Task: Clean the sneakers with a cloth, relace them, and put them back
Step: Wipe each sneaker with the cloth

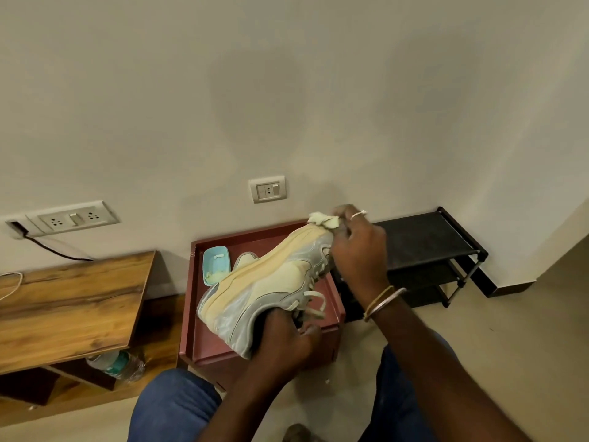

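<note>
A grey and cream sneaker is held tilted on its side above a red-brown stool, sole facing left. My left hand grips it at the heel and collar from below. My right hand pinches a small pale cloth against the toe end. Loose cream laces hang from the shoe near my left hand. A second sneaker lies on the stool, mostly hidden behind the held one.
A light blue dish sits on the stool. A black shoe rack stands to the right against the wall. A wooden table is at the left, with a plastic bottle under it.
</note>
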